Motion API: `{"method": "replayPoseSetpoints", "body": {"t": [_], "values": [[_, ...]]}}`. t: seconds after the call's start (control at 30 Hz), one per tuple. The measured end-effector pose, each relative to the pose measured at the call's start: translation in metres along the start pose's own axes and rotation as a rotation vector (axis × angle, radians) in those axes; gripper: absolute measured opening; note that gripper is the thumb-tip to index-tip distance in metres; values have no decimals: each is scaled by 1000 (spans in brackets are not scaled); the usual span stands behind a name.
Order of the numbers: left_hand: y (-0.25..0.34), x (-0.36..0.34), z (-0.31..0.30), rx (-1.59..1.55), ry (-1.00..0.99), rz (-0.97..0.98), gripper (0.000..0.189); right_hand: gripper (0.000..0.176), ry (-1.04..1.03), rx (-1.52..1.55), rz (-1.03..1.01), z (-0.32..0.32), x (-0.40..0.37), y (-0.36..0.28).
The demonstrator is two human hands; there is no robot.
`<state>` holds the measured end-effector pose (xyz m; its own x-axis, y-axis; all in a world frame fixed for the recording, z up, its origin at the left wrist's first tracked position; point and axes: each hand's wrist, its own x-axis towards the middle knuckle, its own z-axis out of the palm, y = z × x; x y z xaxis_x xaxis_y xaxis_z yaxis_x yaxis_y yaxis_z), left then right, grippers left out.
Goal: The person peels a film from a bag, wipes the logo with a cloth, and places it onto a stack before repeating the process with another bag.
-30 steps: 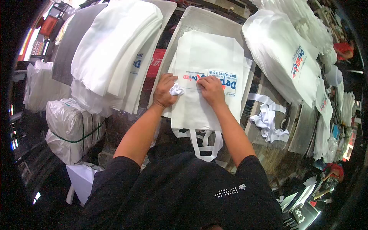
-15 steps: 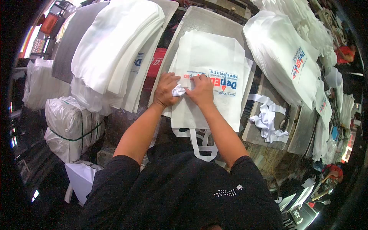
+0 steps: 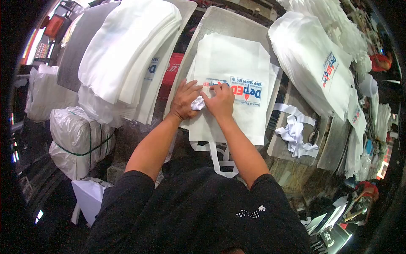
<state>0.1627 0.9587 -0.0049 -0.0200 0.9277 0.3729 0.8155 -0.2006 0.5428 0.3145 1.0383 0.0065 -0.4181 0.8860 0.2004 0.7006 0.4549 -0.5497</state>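
A white bag with a blue and red print lies on top of others on a grey board, its handles hanging toward me. My left hand rests at the bag's left edge, with a crumpled white cloth held by the thumb side. On the print, my right hand has bent fingertips pressed down, the thumb apart from them and near the cloth. Part of the print is hidden under the fingers.
Stacked white bags drape over a board at left, and more printed bags at right. White cloth strips lie on the right board. A tied white bundle stands at lower left. A person in red is at far right.
My right hand has shifted slightly left and up over the print, its thumb nearer the cloth. The cloth in my left hand is bunched differently. The bag has stayed put.
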Motion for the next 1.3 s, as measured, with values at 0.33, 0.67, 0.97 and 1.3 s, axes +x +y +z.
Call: {"method": "replayPoseSetpoints", "body": {"t": [0.33, 0.67, 0.97, 1.3], "values": [[-1, -1, 3, -95, 21, -42, 60, 34, -254, -168, 192, -6, 26, -8], [-1, 3, 1, -59, -21, -63, 57, 36, -504, 124, 362, -18, 45, 25], [5, 5, 0, -27, -11, -99, 49, 36, -244, 108, 304, -16, 34, 35], [7, 6, -2, -26, -18, -114, 47, 38, -117, 87, 239, -15, 26, 38]]}}
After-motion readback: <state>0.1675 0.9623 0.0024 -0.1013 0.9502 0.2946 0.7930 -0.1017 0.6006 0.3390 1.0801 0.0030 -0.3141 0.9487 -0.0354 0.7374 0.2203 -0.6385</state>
